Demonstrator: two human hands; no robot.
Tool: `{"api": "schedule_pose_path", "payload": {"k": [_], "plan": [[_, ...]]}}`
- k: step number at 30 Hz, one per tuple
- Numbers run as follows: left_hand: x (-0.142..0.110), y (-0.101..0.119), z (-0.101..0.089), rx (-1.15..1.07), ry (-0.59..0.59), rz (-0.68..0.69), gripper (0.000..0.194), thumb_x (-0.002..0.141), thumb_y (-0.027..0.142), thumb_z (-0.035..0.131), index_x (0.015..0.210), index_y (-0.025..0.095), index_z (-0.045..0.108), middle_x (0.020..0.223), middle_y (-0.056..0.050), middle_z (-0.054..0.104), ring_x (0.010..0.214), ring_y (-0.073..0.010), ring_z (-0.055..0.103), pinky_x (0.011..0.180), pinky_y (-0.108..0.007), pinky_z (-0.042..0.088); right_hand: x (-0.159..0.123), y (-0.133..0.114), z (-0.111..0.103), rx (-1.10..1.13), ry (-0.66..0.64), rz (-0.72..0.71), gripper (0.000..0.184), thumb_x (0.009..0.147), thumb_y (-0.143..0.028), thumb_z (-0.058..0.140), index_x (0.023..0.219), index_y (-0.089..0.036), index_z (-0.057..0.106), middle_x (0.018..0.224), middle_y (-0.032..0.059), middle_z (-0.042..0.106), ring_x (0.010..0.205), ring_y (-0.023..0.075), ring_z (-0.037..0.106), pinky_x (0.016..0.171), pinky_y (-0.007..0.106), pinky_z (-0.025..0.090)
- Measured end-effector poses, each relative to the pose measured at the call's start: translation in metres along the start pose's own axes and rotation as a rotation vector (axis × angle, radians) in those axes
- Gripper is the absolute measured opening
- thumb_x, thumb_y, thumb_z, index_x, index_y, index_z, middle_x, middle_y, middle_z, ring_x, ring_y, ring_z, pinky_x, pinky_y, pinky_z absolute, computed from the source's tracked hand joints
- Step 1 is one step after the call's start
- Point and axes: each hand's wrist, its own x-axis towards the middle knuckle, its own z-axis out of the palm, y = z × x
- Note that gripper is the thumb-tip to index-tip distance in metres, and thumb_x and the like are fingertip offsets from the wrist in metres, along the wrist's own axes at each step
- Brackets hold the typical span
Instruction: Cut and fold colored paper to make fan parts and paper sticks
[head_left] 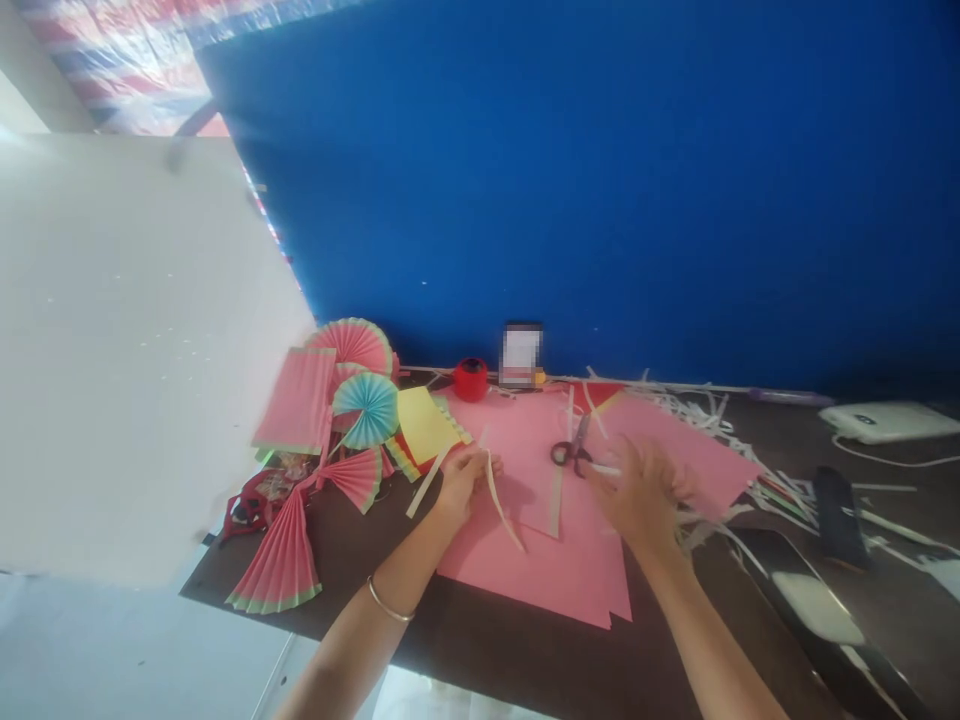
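Note:
My left hand (463,480) pinches a narrow cream paper strip (504,505), whose end hangs down over the pink paper sheets (525,560). My right hand (637,495) hovers over the right part of these sheets, its fingers apart and a little blurred. Near its thumb is a short white strip (604,468); whether they touch is unclear. Dark-handled scissors (574,453) lie just left of it, blades pointing away. Another pale strip (555,505) rests on the pink paper between both hands. Beside my left wrist is a third strip (427,485).
Pleated pink fans (281,560) and a blue fan (367,410) lie at left, with yellow paper (427,425) beside them. A red round object (471,380) stands at the back. White strip scraps (697,415), a phone (787,580) and a white device (889,422) are at right.

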Motion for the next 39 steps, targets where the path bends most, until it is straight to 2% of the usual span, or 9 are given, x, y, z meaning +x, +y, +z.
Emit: {"api": "schedule_pose_path", "payload": {"k": [8, 11, 15, 19, 22, 27, 30, 35, 39], "plan": [[-0.004, -0.003, 0.002, -0.044, -0.041, 0.075, 0.036, 0.059, 0.037, 0.078, 0.081, 0.013, 0.062, 0.083, -0.007, 0.067, 0.080, -0.0170, 0.064, 0.083, -0.032, 0.048, -0.023, -0.079, -0.011, 0.376, -0.502, -0.389, 0.047, 0.084, -0.045, 0.045, 0.126, -0.023, 0.042, 0.113, 0.0096, 0.059, 0.109, 0.0253, 0.050, 0.095, 0.043, 0.030], [-0.003, -0.005, 0.001, -0.042, -0.031, 0.074, 0.035, 0.057, 0.037, 0.079, 0.078, 0.014, 0.062, 0.076, -0.003, 0.065, 0.073, -0.0140, 0.063, 0.079, -0.030, 0.048, -0.024, -0.076, -0.011, 0.324, -0.476, -0.384, 0.036, 0.087, -0.039, 0.040, 0.118, -0.023, 0.049, 0.102, 0.0084, 0.063, 0.099, 0.0237, 0.055, 0.095, 0.044, 0.028], [-0.004, -0.005, 0.000, 0.024, -0.039, 0.083, 0.033, 0.058, 0.039, 0.077, 0.072, 0.014, 0.061, 0.059, 0.003, 0.054, 0.053, -0.0073, 0.052, 0.061, -0.024, 0.046, -0.027, -0.039, 0.008, 0.205, -0.319, -0.255, 0.029, 0.087, -0.028, 0.037, 0.106, -0.019, 0.056, 0.098, 0.0102, 0.064, 0.096, 0.0249, 0.055, 0.090, 0.043, 0.031], [-0.008, -0.003, 0.000, 0.152, -0.056, 0.089, 0.030, 0.061, 0.039, 0.074, 0.068, 0.014, 0.062, 0.053, 0.005, 0.046, 0.047, -0.0049, 0.042, 0.047, -0.019, 0.036, -0.029, -0.011, 0.025, 0.067, -0.360, -0.150, 0.028, 0.082, -0.025, 0.040, 0.101, -0.014, 0.058, 0.093, 0.0134, 0.063, 0.089, 0.0278, 0.055, 0.080, 0.042, 0.036], [-0.010, -0.003, 0.001, 0.203, -0.100, 0.120, 0.028, 0.063, 0.038, 0.073, 0.065, 0.013, 0.061, 0.052, 0.005, 0.045, 0.047, -0.0044, 0.039, 0.046, -0.019, 0.032, -0.026, -0.005, 0.026, 0.078, -0.378, -0.160, 0.029, 0.081, -0.016, 0.035, 0.097, -0.017, 0.060, 0.091, 0.0106, 0.066, 0.087, 0.0254, 0.056, 0.082, 0.042, 0.034], [-0.010, -0.003, 0.001, 0.185, -0.081, 0.127, 0.028, 0.058, 0.037, 0.076, 0.065, 0.013, 0.062, 0.059, 0.001, 0.056, 0.056, -0.0085, 0.051, 0.056, -0.021, 0.041, -0.015, 0.002, 0.013, -0.001, -0.214, -0.020, 0.031, 0.081, -0.012, 0.036, 0.096, -0.018, 0.062, 0.103, 0.0118, 0.062, 0.099, 0.0279, 0.051, 0.089, 0.047, 0.027], [-0.009, -0.003, -0.001, 0.172, -0.087, 0.128, 0.030, 0.056, 0.036, 0.076, 0.069, 0.013, 0.063, 0.063, -0.002, 0.061, 0.063, -0.0123, 0.058, 0.066, -0.025, 0.046, -0.014, 0.000, 0.012, 0.046, -0.180, 0.027, 0.027, 0.082, -0.018, 0.038, 0.095, -0.019, 0.062, 0.109, 0.0120, 0.058, 0.106, 0.0294, 0.046, 0.091, 0.049, 0.026], [-0.010, -0.003, -0.002, 0.223, -0.151, 0.188, 0.029, 0.058, 0.037, 0.075, 0.067, 0.012, 0.064, 0.065, -0.004, 0.064, 0.065, -0.0147, 0.062, 0.073, -0.029, 0.047, -0.027, -0.029, 0.017, 0.345, -0.241, -0.125, 0.028, 0.086, -0.032, 0.039, 0.103, -0.019, 0.057, 0.101, 0.0099, 0.062, 0.100, 0.0246, 0.052, 0.091, 0.043, 0.032], [-0.013, -0.004, -0.001, 0.282, -0.172, 0.217, 0.028, 0.057, 0.037, 0.075, 0.065, 0.012, 0.064, 0.064, -0.004, 0.064, 0.064, -0.0148, 0.062, 0.073, -0.030, 0.048, -0.038, -0.051, 0.011, 0.362, -0.319, -0.210, 0.030, 0.087, -0.034, 0.041, 0.110, -0.019, 0.053, 0.091, 0.0072, 0.066, 0.092, 0.0234, 0.057, 0.088, 0.040, 0.035]]}}
